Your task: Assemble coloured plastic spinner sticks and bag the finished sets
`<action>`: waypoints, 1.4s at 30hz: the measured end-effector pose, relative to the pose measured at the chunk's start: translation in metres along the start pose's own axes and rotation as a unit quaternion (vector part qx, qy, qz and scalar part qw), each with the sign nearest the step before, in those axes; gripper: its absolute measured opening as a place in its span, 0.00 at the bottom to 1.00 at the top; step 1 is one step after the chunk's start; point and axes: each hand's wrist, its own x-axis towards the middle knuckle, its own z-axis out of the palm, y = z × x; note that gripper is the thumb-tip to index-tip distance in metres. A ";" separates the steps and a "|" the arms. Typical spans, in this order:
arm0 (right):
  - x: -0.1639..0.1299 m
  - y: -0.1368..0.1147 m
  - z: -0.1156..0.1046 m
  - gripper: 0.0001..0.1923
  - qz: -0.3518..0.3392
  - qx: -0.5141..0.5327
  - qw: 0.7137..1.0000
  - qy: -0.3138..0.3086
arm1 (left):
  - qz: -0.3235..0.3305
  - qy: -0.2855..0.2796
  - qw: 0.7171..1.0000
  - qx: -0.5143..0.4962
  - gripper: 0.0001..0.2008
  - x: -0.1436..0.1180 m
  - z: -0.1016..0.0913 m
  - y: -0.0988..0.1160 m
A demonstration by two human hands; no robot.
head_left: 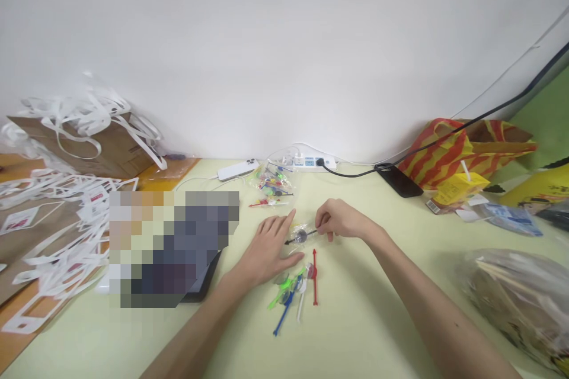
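Two bare hands meet over a pale yellow-green table (364, 320), and between them lies a slim black plastic stick (301, 236) with a small grey round disc set partway along its length; it looks like a little arrow-shaped pick, its pointed dark tip aimed toward the left hand. The right hand (340, 220) has its fingers curled and pinched closed on the stick's right end, holding it low over the tabletop. The left hand (269, 247) lies flat with its fingers spread open and extended, the fingertips just beside the stick's left tip, seemingly on a bit of clear plastic, though that is hard to tell. Just in front of the hands, nearer the person, lies a small cluster of similar sticks: a red one (314, 277) lying almost straight toward the viewer, a blue one (284, 311), a white one (301, 303) and a green one (281, 293), overlapping at their disc ends. Farther back sits a clear bag of coloured sticks (272, 183), near a white power strip (311, 161) against the wall. A dark phone (399, 180) lies to the right.
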 end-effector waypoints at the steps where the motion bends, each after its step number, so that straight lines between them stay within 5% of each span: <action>1: 0.000 0.000 0.000 0.03 -0.001 -0.003 1.000 0.000 | -0.001 0.001 1.000 0.000 0.44 0.000 0.000 0.000; 26: 0.004 0.000 0.001 0.05 -0.039 0.040 0.998 -0.006 | 0.001 0.006 1.000 -0.006 0.44 0.000 0.001 -0.001; 42: 0.006 0.000 0.000 0.05 -0.053 -0.001 0.997 0.053 | -0.003 0.000 1.000 -0.007 0.45 0.000 0.001 -0.001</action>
